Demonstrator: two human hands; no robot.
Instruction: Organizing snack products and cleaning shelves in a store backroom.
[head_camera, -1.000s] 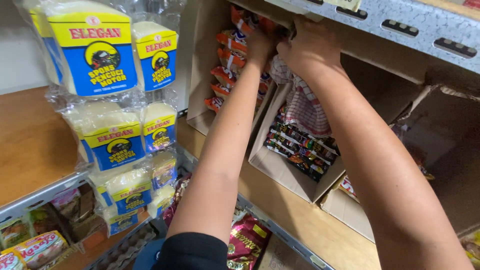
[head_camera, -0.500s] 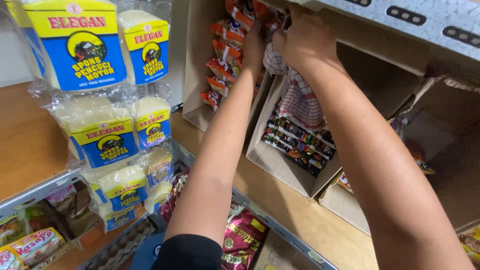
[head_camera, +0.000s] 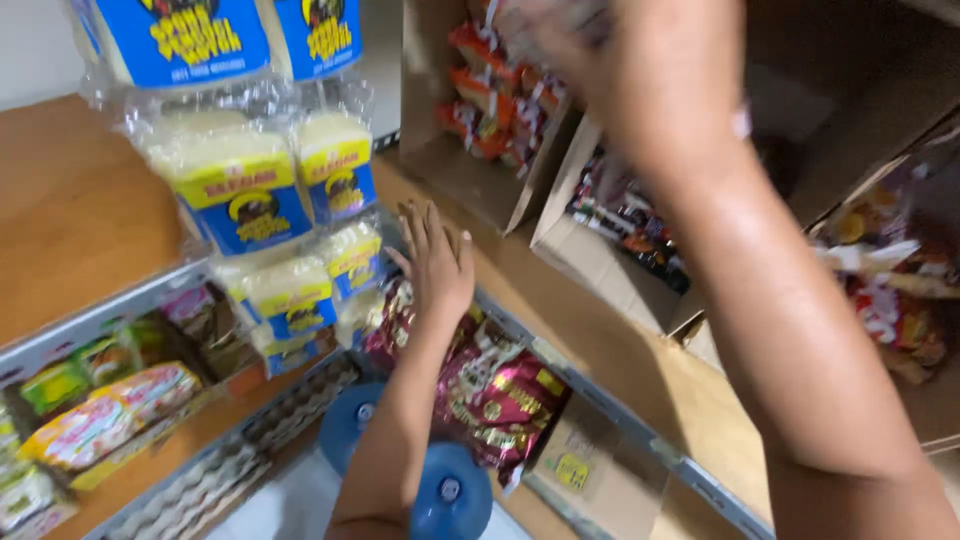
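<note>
My left hand (head_camera: 435, 265) is low, with its fingers spread and nothing in it. It hovers by the metal edge of the wooden shelf (head_camera: 560, 310), just above a heap of maroon snack packets (head_camera: 495, 395). My right hand (head_camera: 640, 75) is raised near the top of the view and blurred. Something pale and blurred shows at its fingertips, but I cannot tell whether it grips it. Behind it stands a tilted cardboard box of red and orange sachets (head_camera: 490, 110). A second cardboard box (head_camera: 590, 265) beside it holds dark sachets.
Yellow sponges in clear bags with blue labels (head_camera: 255, 195) hang at the left. Colourful packets (head_camera: 100, 425) lie on a lower left shelf. Two blue bottle tops (head_camera: 450, 500) sit on the floor below. Red and yellow packets (head_camera: 890, 295) fill the right side.
My left hand has dropped from the hanging sachets down to the shelf edge and opened. The view has tilted downward. My right hand stays raised and now fills more of the view.
</note>
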